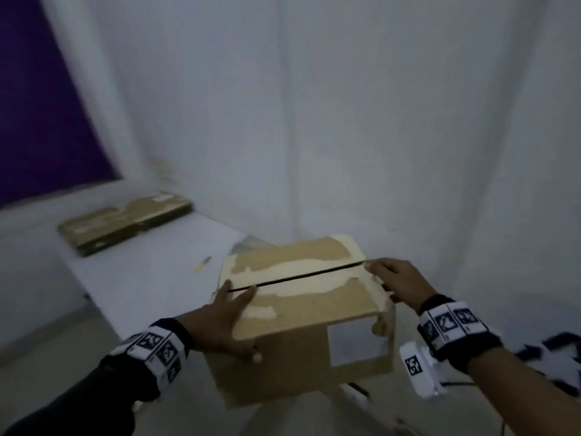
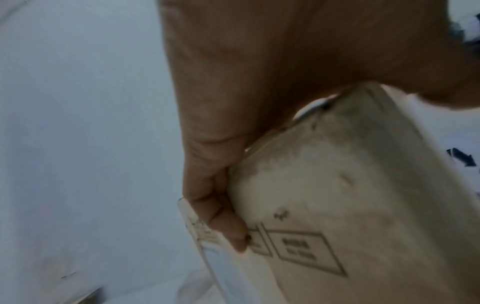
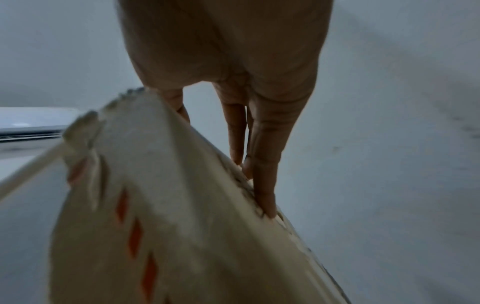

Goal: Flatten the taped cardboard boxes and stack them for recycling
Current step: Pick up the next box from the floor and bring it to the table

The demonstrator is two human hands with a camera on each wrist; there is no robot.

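A brown cardboard box (image 1: 301, 297) with torn pale tape along its slit top seam sits between my hands at the near edge of the white table (image 1: 151, 272). My left hand (image 1: 226, 319) wraps its near left top corner, fingers spread flat on the top and thumb on the front face. My right hand (image 1: 399, 281) holds the right top edge, fingers lying on top and thumb hidden behind the torn side. The left wrist view shows my left hand (image 2: 221, 102) against the printed box (image 2: 363, 205). In the right wrist view my fingers (image 3: 265, 154) lie along the ragged box (image 3: 168, 205).
Flattened cardboard (image 1: 125, 223) lies stacked at the table's far left by the wall. A small yellow cutter (image 1: 202, 264) rests on the table just left of the box. White walls close the corner behind, and a purple panel (image 1: 41, 99) is at upper left.
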